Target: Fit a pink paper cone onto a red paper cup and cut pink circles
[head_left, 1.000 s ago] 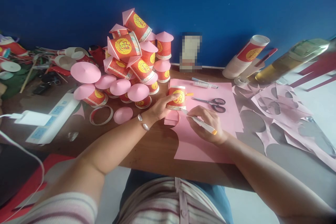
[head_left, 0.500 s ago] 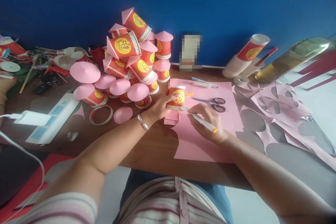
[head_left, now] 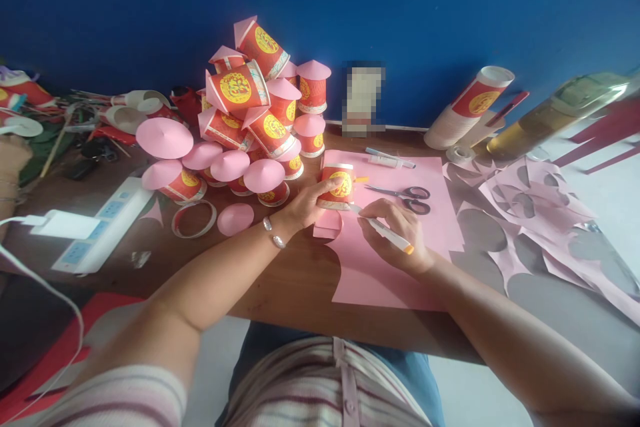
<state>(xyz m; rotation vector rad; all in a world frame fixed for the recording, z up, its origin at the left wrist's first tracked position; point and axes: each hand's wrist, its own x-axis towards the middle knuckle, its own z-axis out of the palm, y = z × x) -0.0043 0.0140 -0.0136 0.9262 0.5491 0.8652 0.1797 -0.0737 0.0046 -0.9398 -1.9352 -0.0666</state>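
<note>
The right hand (head_left: 395,227), pinching one slim white marker pen with an orange end (head_left: 387,233), has barely shifted its tip at the lower rim of one red-and-white paper cup with a yellow emblem (head_left: 341,185), so work on that rim looks unfinished. The left hand (head_left: 305,205) grips the cup between thumb and fingers, over the left edge of a flat pink paper sheet (head_left: 390,287). One pair of black-handled metal scissors (head_left: 404,194) lies on the sheet; left of it are at least fourteen red paper cups with pink cone tops (head_left: 273,127).
</note>
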